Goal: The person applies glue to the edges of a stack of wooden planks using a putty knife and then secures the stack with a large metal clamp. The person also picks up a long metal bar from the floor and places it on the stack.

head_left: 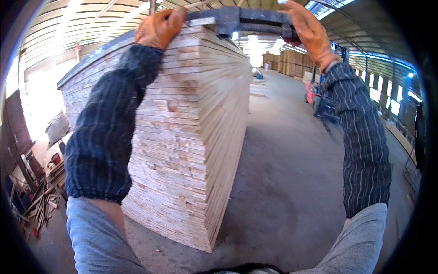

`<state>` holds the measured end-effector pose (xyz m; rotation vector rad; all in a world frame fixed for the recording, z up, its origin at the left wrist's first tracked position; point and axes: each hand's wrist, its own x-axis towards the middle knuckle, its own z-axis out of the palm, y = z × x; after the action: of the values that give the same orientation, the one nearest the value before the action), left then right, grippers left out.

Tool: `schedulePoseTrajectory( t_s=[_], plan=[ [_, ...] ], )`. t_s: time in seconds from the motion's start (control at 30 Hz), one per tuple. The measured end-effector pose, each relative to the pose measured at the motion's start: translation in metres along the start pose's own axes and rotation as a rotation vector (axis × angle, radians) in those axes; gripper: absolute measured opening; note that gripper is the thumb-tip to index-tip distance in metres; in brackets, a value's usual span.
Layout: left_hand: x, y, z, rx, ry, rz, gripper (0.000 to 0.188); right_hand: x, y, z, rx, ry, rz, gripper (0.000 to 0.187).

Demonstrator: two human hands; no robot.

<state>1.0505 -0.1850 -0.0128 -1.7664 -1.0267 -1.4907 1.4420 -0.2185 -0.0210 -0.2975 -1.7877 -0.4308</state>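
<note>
A long dark metal bar [260, 16] with blocky fittings lies across the top corner of a tall stack of pale wooden boards [173, 123]. Its right part reaches out past the stack. My left hand [160, 28], in an orange glove, is closed at the bar's left end, against the upper edge of the stack. Around the bar's right end is my right hand [311, 33], gloved in orange too, with a white fingertip showing. Some of its fingers are hidden behind the bar. Both my arms are raised, in dark striped oversleeves.
A red and dark forklift [315, 98] stands on the grey floor [278, 178] to the right, its forks low. Further back are brown stacks [289, 61]. Scrap wood [43, 201] and a pale sack [57, 127] lie at the left.
</note>
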Motion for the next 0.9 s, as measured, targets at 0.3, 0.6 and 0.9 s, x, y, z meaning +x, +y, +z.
schedulePoseTrajectory(
  t_s=[0.3,0.6,0.9],
  plan=[
    [0.001,0.042,-0.002,0.013,-0.028,0.329,0.051,-0.007,-0.018,-0.017,-1.093,-0.400,0.126,0.063],
    [0.009,0.185,0.017,0.263,-0.378,0.326,0.076,0.007,-0.035,0.000,-0.996,-0.358,0.131,0.029],
    [0.022,0.179,0.034,0.135,-0.368,0.391,0.050,0.033,-0.036,-0.014,-1.194,-0.637,0.505,0.039]
  ],
)
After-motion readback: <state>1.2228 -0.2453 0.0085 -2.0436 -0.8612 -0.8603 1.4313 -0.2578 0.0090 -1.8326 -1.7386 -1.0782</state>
